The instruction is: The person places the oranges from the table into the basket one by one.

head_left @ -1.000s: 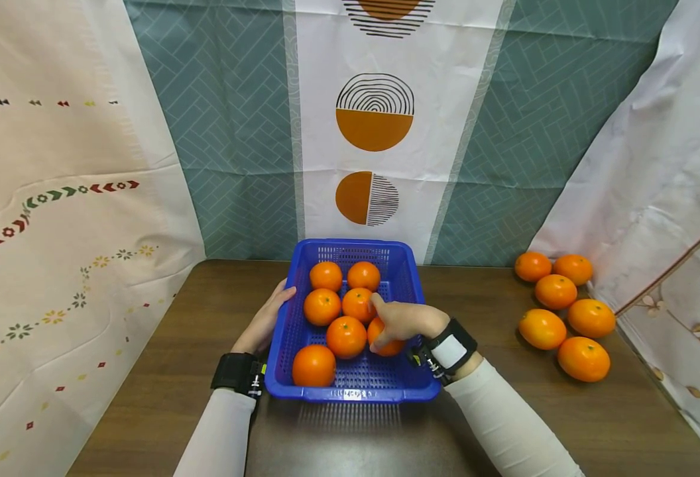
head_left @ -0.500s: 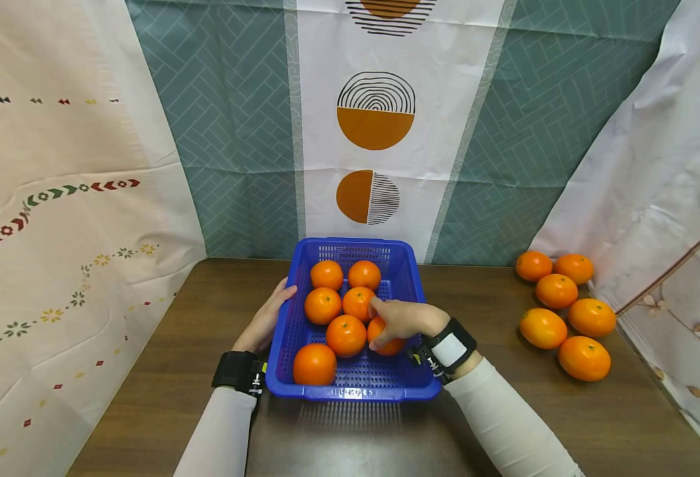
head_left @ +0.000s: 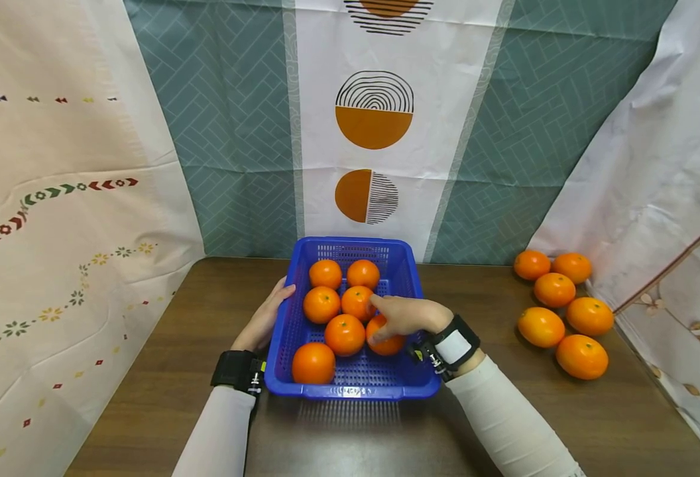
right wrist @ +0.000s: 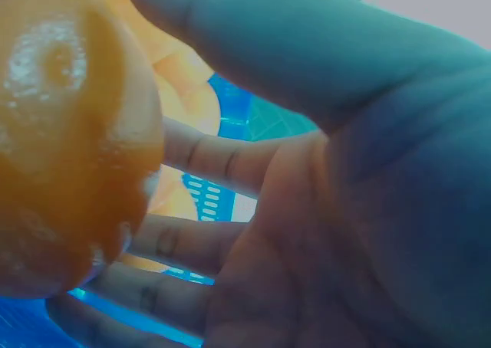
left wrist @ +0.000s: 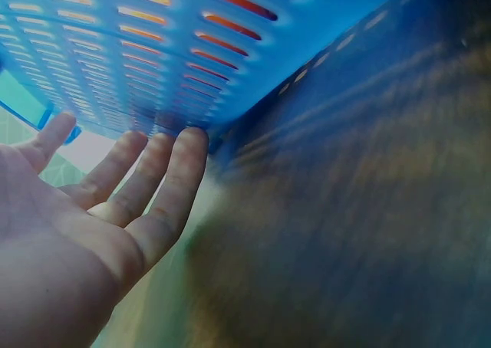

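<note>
Partly hidden, one orange (head_left: 386,342) sat under the curled right hand (head_left: 408,317); the flat left hand (head_left: 264,321) touched the basket (head_left: 350,391).

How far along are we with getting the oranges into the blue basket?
About halfway. Six oranges already sit in the blue basket, with a seventh orange under the right hand, whose fingers curl round it. The left hand rests flat against the basket's side. Six loose oranges remain on the table.

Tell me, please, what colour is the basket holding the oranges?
The basket is blue, with slotted walls; the head view shows it best.
</note>
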`<state>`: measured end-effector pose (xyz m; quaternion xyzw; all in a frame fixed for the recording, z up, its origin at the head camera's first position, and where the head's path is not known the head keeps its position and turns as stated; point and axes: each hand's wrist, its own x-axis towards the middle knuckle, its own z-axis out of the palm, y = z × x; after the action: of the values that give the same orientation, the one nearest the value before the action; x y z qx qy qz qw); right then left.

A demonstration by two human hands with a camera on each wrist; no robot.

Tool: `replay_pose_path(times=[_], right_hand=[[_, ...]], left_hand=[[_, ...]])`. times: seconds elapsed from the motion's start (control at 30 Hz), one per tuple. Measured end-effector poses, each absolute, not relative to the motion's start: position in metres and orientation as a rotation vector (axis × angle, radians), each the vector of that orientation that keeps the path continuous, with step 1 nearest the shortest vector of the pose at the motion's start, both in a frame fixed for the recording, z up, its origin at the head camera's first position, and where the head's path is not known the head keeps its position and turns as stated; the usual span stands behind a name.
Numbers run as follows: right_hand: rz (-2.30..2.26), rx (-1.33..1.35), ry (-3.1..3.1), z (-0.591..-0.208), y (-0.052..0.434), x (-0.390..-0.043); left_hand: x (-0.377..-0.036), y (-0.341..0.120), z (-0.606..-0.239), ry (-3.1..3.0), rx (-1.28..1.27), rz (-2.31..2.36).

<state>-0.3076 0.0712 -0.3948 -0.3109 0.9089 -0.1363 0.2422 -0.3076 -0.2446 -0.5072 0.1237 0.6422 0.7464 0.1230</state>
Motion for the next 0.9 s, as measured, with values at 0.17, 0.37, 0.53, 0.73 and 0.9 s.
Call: replay_pose_path(times=[0.17, 0.37, 0.53, 0.73, 0.9], right_hand=[[-0.429, -0.87, 2.48, -0.389, 0.073, -0.306], [-0.47, -0.935, 2.493, -0.38, 0.078, -0.303], [-0.521, -0.944, 2.489, -0.375, 0.085, -0.303], [-0.612, -1.036, 2.507, -0.372, 0.095, -0.304], [-0.692, -1.095, 2.523, -0.373, 0.099, -0.306]], left_hand=[[-0.308, -0.246, -0.508, 1.867, 0.34, 2.185], [-0.308, -0.245, -0.508, 1.868, 0.341, 2.175], [-0.308, -0.244, -0.507, 1.87, 0.346, 2.168], [-0.308, -0.245, -0.507, 1.876, 0.351, 2.154], [-0.308, -0.245, -0.507, 1.878, 0.355, 2.148]])
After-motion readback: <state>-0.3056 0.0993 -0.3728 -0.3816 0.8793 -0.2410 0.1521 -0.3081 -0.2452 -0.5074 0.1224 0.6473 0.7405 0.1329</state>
